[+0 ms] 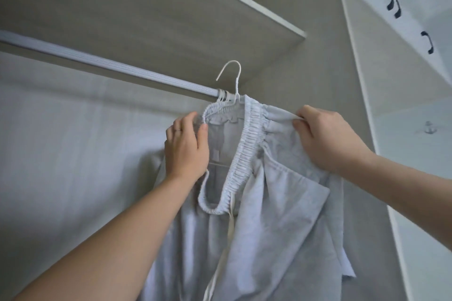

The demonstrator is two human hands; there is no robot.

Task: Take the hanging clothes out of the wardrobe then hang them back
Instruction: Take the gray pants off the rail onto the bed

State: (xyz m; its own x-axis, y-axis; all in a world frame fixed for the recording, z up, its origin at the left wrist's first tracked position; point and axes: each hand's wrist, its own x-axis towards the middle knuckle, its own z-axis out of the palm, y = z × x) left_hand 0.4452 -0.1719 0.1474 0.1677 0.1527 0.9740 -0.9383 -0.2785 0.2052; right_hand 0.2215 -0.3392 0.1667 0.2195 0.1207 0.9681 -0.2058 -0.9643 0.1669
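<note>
Head view: we look up into a wardrobe (73, 142) at pale grey trousers (276, 227) on a white wire hanger (231, 73), held up w/ both hands near the right end of the rail (97, 61). The left hand (186, 146), a ring on one finger, grasps the left end of the elastic waistband (244, 149), thumb & fingers curled round it. Whether it also holds the hanger's shoulder under the cloth, we cannot tell. The right hand (325, 139) is clenched on a bunch of fabric at the trousers' right side, the cloth drawn taut toward the right. The hanger's hook stands free above the rail, not over it. On the rail, just beside the hook's stem, we see a few more white hooks (223, 97) bunched together. The waistband droops in a loop btwn the hands. A pale drawstring (230, 230) dangles from its low point, & the legs fall below our view. A shelf (171, 7) runs above the rail. At far right, white doors (403, 19) carry black handles (393, 0). Lower down, a small clear hook (430, 127) is fixed to a white panel.
</note>
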